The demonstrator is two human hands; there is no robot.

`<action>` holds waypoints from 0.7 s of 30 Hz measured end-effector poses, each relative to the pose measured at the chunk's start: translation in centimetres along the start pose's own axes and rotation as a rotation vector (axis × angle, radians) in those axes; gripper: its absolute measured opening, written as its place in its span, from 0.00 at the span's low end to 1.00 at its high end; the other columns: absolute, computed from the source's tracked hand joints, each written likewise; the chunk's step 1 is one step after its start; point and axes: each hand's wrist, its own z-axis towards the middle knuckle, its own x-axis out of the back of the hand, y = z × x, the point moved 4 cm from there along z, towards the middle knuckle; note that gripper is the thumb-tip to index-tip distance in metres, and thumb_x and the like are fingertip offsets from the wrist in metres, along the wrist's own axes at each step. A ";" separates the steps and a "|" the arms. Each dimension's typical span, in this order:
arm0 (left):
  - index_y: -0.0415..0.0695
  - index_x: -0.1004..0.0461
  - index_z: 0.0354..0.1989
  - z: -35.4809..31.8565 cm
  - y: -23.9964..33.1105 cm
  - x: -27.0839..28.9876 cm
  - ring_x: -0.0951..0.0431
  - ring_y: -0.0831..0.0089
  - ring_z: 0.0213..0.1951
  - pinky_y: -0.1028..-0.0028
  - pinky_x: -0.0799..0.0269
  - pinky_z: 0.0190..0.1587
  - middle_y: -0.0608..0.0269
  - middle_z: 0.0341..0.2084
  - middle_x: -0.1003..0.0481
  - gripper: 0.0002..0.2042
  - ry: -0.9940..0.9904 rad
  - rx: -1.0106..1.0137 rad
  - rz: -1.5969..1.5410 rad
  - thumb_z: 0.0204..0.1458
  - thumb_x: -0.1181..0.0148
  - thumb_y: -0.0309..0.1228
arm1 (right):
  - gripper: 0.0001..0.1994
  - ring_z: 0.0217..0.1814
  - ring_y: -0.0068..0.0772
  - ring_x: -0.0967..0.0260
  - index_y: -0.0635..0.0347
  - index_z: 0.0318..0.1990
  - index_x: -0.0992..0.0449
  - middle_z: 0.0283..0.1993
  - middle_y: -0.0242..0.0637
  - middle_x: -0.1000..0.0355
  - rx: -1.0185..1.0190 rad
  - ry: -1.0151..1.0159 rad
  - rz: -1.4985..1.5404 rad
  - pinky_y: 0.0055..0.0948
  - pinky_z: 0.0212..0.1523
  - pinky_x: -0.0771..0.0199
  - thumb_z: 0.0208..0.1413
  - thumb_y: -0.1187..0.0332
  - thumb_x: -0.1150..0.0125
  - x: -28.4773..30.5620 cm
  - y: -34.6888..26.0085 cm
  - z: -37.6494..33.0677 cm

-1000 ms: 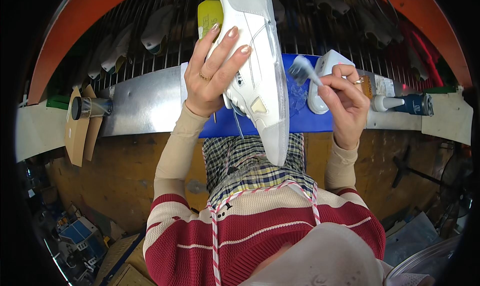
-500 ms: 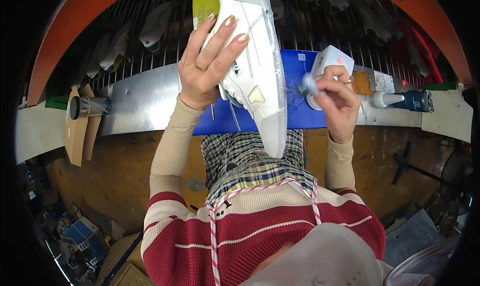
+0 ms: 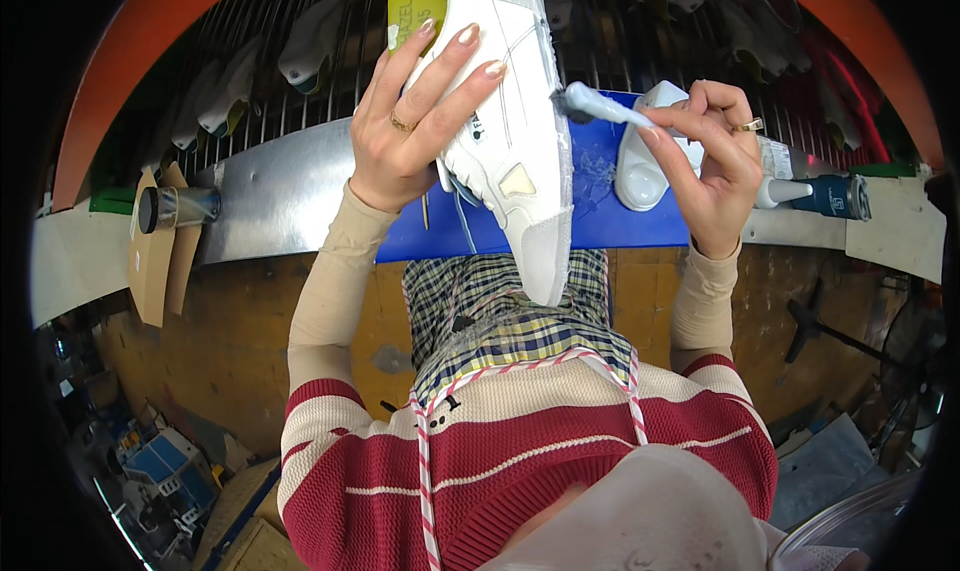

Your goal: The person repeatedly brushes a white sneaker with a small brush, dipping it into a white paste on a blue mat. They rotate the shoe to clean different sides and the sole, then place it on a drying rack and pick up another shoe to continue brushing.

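A white shoe upper (image 3: 500, 111) on a yellow-green last (image 3: 418, 16) is held up on its side, toe toward me. My left hand (image 3: 405, 126) grips it, fingers spread over the upper's side. My right hand (image 3: 715, 156) is closed, pinching the light handle of a small brush (image 3: 605, 104). The brush's dark bristles are at the shoe's right edge, along the sole line; whether they touch cannot be made out. Below the right hand stands a white plastic container (image 3: 641, 179) with an opening in its front. Both stay over a blue mat (image 3: 630, 233).
The mat lies on a metal ledge (image 3: 285, 191). A dark-lidded jar (image 3: 178, 209) and cardboard (image 3: 155, 261) stand left. A white-nozzled bottle (image 3: 790, 191) and a dark blue can (image 3: 838, 198) lie right. Beyond, several shoes (image 3: 307, 51) sit on a rack of metal rods.
My right hand has moved right and a little up. The brush, blurred near the container before, now reaches up-left to the shoe's edge. The shoe has shifted slightly upward.
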 end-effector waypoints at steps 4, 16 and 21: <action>0.59 0.24 0.56 0.1 -0.4 -0.2 0.28 0.59 0.59 0.63 0.23 0.53 0.70 0.59 0.27 0.25 0.013 0.007 -0.030 0.46 0.31 0.29 | 0.10 0.33 0.21 0.34 0.64 0.36 0.16 0.41 0.35 0.36 0.007 -0.041 0.063 0.21 0.34 0.32 0.43 0.77 0.26 0.1 0.2 -0.6; 0.54 0.24 0.56 -0.1 -1.1 -0.8 0.26 0.57 0.58 0.64 0.25 0.56 0.66 0.58 0.25 0.27 0.013 0.079 -0.032 0.43 0.32 0.24 | 0.11 0.33 0.20 0.33 0.66 0.36 0.16 0.42 0.37 0.36 -0.054 -0.109 0.205 0.19 0.34 0.32 0.42 0.78 0.26 0.3 0.0 -2.5; 0.52 0.26 0.59 -0.2 -1.6 -1.1 0.26 0.57 0.58 0.65 0.27 0.59 0.61 0.58 0.26 0.32 -0.051 0.136 -0.051 0.40 0.31 0.21 | 0.08 0.40 0.21 0.35 0.68 0.37 0.17 0.43 0.36 0.35 -0.449 -0.077 0.416 0.21 0.37 0.32 0.47 0.80 0.30 0.0 -0.1 -4.7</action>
